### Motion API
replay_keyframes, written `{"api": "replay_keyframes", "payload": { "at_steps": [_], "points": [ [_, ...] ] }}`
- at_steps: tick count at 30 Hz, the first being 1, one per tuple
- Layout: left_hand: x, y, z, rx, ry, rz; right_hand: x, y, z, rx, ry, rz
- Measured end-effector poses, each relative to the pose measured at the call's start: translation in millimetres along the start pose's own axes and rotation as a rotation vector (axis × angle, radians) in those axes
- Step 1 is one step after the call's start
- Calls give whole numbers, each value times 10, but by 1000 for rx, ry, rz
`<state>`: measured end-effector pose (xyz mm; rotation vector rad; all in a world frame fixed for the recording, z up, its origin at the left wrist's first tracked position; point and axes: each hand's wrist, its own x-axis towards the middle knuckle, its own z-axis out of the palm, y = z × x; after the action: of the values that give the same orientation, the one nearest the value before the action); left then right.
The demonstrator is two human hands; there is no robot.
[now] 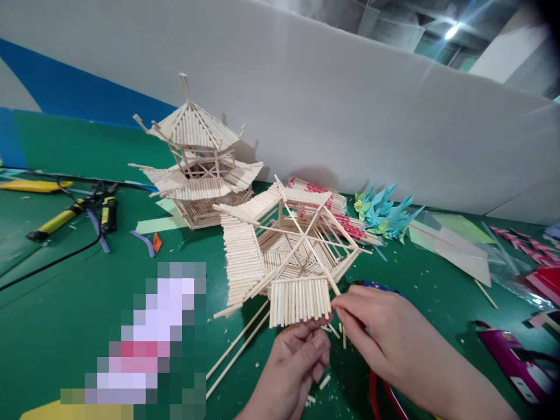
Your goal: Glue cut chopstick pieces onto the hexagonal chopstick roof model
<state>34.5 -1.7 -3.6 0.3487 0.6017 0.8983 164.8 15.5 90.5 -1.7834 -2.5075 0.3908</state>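
Observation:
A half-built pavilion model of thin wooden sticks (245, 251) stands on the green table, with bare crossing beams over its open top. A slatted roof panel (301, 300) slopes out from its near side. My left hand (301, 356) is just below that panel, fingers curled and thumb pressed in; an index finger reaches along the panel's lower edge. What it holds, if anything, is hidden. At the panel's right edge, my right hand (376, 326) pinches thumb and forefinger together on a small wooden stick, mostly covered by the fingertips.
A finished tiered stick pagoda (196, 128) stands behind left. Red-tipped stick bundles (363, 227) and blue folded paper (387, 210) lie behind right. Yellow-black pliers (65, 220) are at left, a purple tool (510, 356) at right. Two long sticks (238, 344) and scraps lie in front.

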Motion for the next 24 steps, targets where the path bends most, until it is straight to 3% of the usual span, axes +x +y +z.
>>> {"api": "replay_keyframes", "payload": {
  "at_steps": [10, 24],
  "points": [
    [16, -4, -17, -13, -7, -12, 38, -58, 132, -69, 166, 104],
    [-4, 1, -23, 4, -21, 14, 18, -165, 138, -280, 193, 183]
  ]
}}
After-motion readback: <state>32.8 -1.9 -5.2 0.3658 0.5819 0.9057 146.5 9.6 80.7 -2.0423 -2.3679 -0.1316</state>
